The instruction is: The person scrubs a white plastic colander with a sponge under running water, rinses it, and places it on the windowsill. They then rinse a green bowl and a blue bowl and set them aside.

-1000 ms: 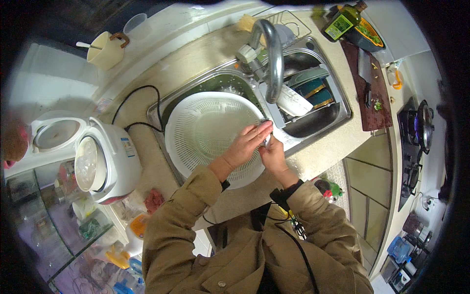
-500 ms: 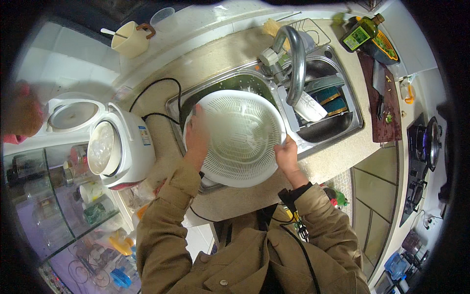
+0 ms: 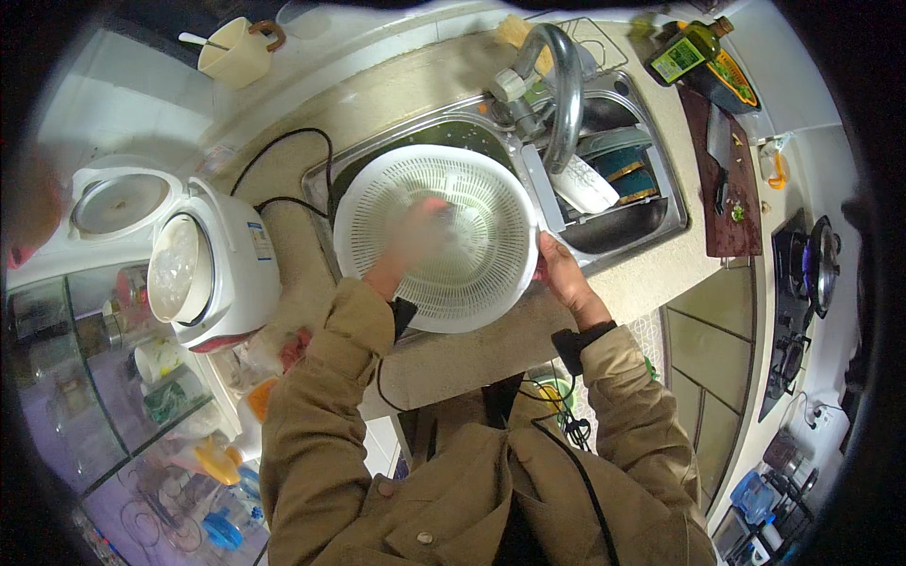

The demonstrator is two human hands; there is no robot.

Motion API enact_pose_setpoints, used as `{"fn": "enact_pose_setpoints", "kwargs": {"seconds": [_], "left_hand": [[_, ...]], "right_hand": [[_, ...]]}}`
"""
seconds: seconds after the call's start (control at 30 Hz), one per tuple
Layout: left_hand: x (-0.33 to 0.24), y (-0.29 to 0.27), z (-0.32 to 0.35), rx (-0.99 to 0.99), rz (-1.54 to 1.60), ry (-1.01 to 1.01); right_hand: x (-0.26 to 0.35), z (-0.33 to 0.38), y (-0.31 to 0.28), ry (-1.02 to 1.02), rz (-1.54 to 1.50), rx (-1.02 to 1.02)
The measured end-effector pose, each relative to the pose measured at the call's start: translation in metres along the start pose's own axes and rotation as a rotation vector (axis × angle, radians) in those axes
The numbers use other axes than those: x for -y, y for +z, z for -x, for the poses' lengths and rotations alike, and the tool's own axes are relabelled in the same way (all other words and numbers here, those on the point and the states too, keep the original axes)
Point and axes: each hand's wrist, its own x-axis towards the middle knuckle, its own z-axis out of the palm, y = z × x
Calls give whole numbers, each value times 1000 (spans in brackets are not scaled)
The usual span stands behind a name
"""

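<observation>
A round white plastic colander is held tilted above the left basin of the steel sink. My right hand grips its right rim, the thumb on the edge and the other fingers mostly hidden beneath. Inside the colander's bowl is my left hand, smeared by motion, so how its fingers sit cannot be made out. The slotted bottom looks wet and nothing distinct lies in it. A curved metal faucet stands just beyond, to the right.
At the left a white rice cooker stands with its lid up. The right basin holds a rack with dishes and a white container. A knife lies on a brown cutting board, near a green bottle. Far right is a stove.
My left hand has moved from the colander's left rim into its bowl. The colander sits slightly farther left and higher in view, and the view has shifted a little.
</observation>
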Motion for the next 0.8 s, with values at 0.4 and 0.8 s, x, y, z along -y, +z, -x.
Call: {"fn": "enact_pose_setpoints", "kwargs": {"seconds": [0.4, 0.8], "left_hand": [[-63, 90, 32, 29, 91, 458], [-69, 94, 44, -40, -117, 671]], "right_hand": [[1, -32, -21, -166, 284, -33], [31, -28, -7, -10, 425, -37]]}}
